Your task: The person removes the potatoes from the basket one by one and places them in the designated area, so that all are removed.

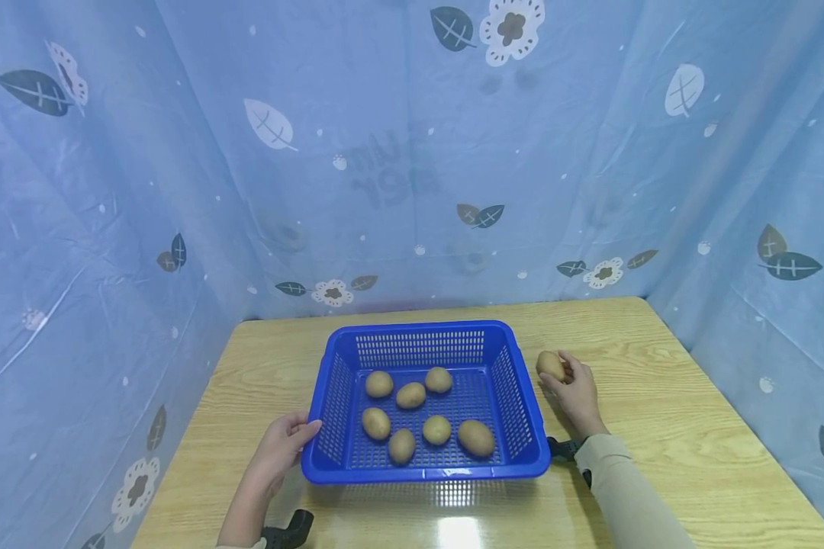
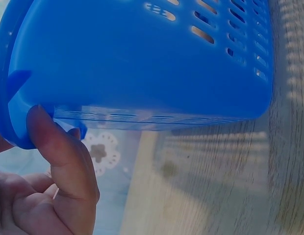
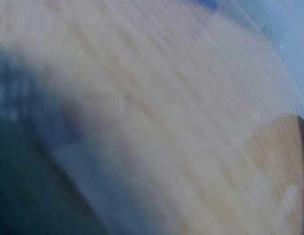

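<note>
A blue plastic basket (image 1: 426, 476) sits in the middle of the table, with several brown potatoes lying loose on its slotted floor, among them a larger potato (image 1: 476, 438) near the front right. My left hand (image 1: 278, 448) grips the basket's left rim; in the left wrist view its bent fingers (image 2: 68, 161) hook under the rim of the basket (image 2: 117, 63). To the right of the basket, my right hand (image 1: 578, 396) holds one potato (image 1: 550, 364) between thumb and fingers. The right wrist view is blurred and shows the hold poorly.
The wood-grain table (image 1: 673, 396) extends around the basket on all sides. A blue curtain (image 1: 412, 152) with leaf and flower prints hangs behind and at both sides. A black wrist camera mount (image 1: 291, 530) is strapped to the left wrist.
</note>
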Demonstrator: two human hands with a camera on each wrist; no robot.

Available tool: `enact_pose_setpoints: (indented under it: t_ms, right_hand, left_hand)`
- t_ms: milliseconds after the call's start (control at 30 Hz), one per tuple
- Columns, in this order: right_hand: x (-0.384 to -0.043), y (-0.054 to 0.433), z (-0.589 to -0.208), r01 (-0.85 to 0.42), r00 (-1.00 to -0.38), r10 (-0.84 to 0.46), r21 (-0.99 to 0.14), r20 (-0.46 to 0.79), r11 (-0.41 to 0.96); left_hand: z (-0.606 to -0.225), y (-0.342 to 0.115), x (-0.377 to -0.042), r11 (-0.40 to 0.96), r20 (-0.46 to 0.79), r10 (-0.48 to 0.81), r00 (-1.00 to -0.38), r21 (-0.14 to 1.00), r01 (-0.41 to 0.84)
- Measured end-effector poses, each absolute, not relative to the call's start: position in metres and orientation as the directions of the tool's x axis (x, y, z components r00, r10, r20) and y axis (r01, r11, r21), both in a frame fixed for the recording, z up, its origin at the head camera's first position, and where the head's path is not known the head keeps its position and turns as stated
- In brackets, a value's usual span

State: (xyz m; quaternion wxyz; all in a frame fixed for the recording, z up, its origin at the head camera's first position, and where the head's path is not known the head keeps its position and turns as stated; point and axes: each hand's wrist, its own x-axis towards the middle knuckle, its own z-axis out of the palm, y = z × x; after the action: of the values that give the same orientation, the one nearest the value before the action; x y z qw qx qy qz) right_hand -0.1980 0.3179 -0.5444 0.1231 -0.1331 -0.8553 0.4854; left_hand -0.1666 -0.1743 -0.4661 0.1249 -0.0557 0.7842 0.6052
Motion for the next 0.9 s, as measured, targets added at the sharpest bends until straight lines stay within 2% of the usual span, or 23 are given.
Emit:
enact_pose_setpoints:
  t_ms: [900]
  right_hand:
    - [-0.1965, 0.3185, -0.5426, 0.14, -0.92, 0.387, -0.873, 0.059, 0.467]
  left_hand:
    - [-0.4687, -0.1748, -0.1661, 0.256, -0.244, 0.074, -0.967, 0.942, -0.218]
